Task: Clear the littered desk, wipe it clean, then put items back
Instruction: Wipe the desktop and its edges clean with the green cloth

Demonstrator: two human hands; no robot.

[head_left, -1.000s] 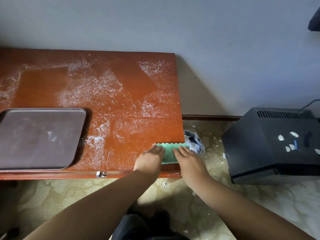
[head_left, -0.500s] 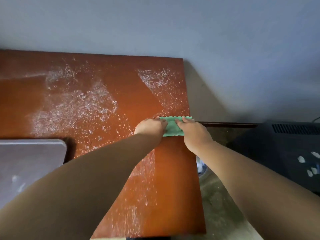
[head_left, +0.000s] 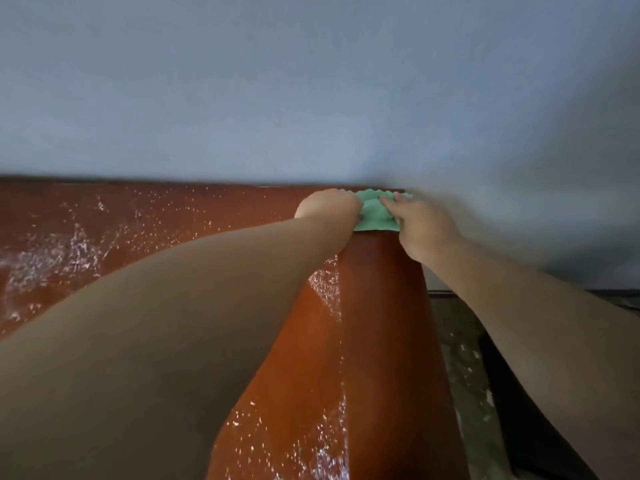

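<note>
Desk wiping is just beginning: we are pressing the green cloth with left hand and right hand side by side, powder covering most.

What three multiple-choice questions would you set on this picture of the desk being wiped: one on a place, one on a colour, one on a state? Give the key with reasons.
1. Where on the desk is the cloth?
A. at the near edge
B. at the far right corner, by the wall
C. in the middle of the left half

2. What colour is the cloth?
A. green
B. yellow
C. white

3. What is the state of the desk's left part?
A. wiped bare
B. covered by a sheet of paper
C. speckled with white powder

Key:
1 B, the left hand and right hand are on it where the desk meets the wall.
2 A, it shows mint green between the hands.
3 C, white specks spread there, while the strip below the cloth is clean.
</note>
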